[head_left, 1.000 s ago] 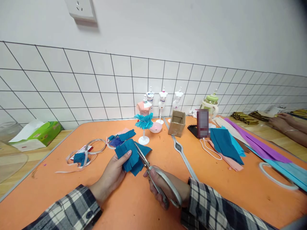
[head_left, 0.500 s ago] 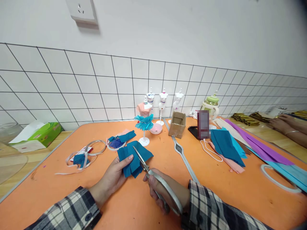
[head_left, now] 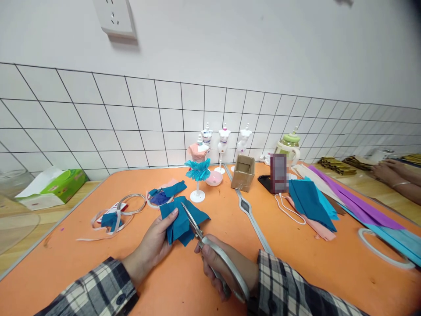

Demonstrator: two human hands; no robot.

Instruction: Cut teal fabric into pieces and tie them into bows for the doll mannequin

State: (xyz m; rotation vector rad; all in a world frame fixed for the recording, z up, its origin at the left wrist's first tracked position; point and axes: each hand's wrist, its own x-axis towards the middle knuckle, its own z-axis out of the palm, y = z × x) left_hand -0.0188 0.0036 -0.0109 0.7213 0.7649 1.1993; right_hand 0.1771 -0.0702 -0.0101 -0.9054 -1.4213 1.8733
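My left hand [head_left: 158, 239] pinches a folded piece of teal crepe paper [head_left: 179, 224] between thumb and fingers, above the orange mat. My right hand [head_left: 223, 265] is wrapped around the handles of a pair of scissors [head_left: 199, 232]. Their blades lie across the teal paper, pointing up and to the left; whether the paper sits between the blades I cannot tell. Just beyond the paper stands a small white mannequin [head_left: 197, 195] dressed in a pink top and a ruffled blue skirt [head_left: 198, 169].
Behind are more small mannequins [head_left: 223, 142], a pink bowl [head_left: 214, 178] and a cardboard box [head_left: 242, 173]. Ribbon rolls [head_left: 131, 204] lie left, beside a green tissue pack [head_left: 62, 188]. Crepe strips [head_left: 311, 202], a phone [head_left: 279, 173] and a bottle [head_left: 289, 145] are right. Another person's hands [head_left: 393, 173] rest far right.
The camera view has tilted slightly. My left thumb has shifted a little to the left on the teal paper, and the scissors stay across it in nearly the same place.
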